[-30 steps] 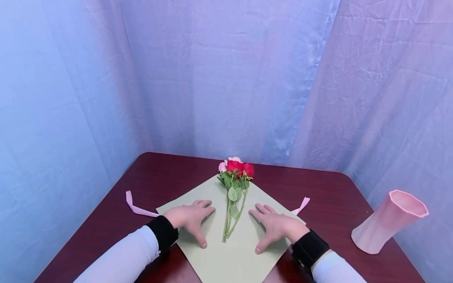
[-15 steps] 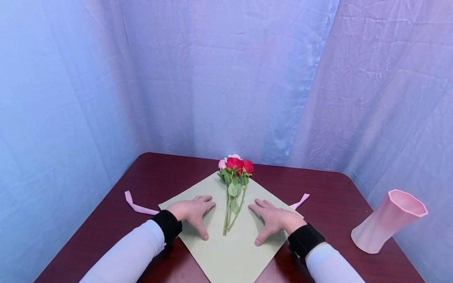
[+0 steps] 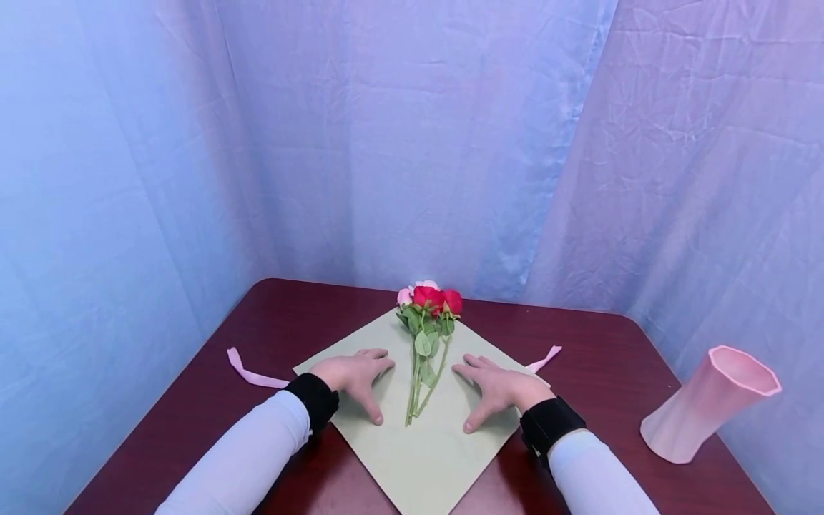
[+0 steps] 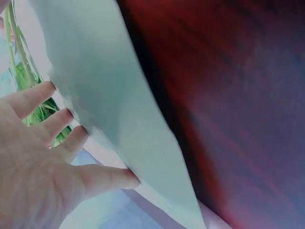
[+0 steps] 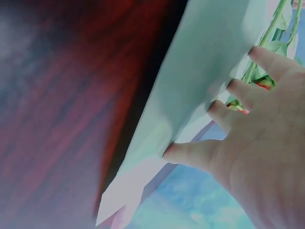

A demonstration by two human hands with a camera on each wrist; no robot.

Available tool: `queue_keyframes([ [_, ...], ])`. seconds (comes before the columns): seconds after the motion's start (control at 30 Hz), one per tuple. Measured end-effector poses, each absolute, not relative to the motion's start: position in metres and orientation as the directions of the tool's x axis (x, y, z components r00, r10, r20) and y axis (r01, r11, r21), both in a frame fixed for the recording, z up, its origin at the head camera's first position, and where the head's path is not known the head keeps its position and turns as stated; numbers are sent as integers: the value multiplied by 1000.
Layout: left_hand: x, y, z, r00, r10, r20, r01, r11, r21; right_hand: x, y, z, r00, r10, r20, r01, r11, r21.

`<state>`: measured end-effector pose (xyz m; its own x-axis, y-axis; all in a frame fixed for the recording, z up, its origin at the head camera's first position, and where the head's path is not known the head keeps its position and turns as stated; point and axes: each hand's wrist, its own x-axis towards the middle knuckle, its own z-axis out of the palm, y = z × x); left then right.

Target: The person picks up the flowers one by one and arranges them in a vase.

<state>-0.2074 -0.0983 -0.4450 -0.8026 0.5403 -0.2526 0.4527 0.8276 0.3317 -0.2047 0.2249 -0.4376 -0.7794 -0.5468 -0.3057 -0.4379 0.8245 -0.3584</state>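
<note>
A pale green sheet of wrapping paper [image 3: 421, 458] lies on the table with one corner toward the person. On its middle rests a small bunch of roses [image 3: 428, 300], red and pink heads at the far corner, green stems pointing back. My left hand [image 3: 356, 379] spreads its fingers on the paper left of the stems; in the left wrist view its fingertips [image 4: 128, 179] press the sheet. To the right of the stems, my right hand [image 3: 498, 390] lies spread likewise, its fingertips [image 5: 172, 151] on the paper. A pink ribbon [image 3: 254, 375] runs under the sheet, both ends showing.
A pink and white vase [image 3: 704, 408] with a fluted body stands at the right side of the dark red-brown table [image 3: 573, 336]. Pale blue-lilac curtains [image 3: 412, 143] hang behind the table and along both its sides.
Both hands and the paper have shifted a little away from the person, toward the back of the table. The roses have shifted slightly the same way. The vase has stayed put.
</note>
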Motion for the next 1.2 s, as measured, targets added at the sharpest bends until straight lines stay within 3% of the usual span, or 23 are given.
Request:
queue_keyframes([
  [0.6, -226, -95, -445, -812, 524, -259, 422, 832, 361, -224, 228, -440, -789, -535, -302, -420, 828, -370],
  [1.2, -221, -98, -446, -813, 518, -265, 403, 830, 387, -222, 227, -441, -789, -522, -323, -404, 837, -368],
])
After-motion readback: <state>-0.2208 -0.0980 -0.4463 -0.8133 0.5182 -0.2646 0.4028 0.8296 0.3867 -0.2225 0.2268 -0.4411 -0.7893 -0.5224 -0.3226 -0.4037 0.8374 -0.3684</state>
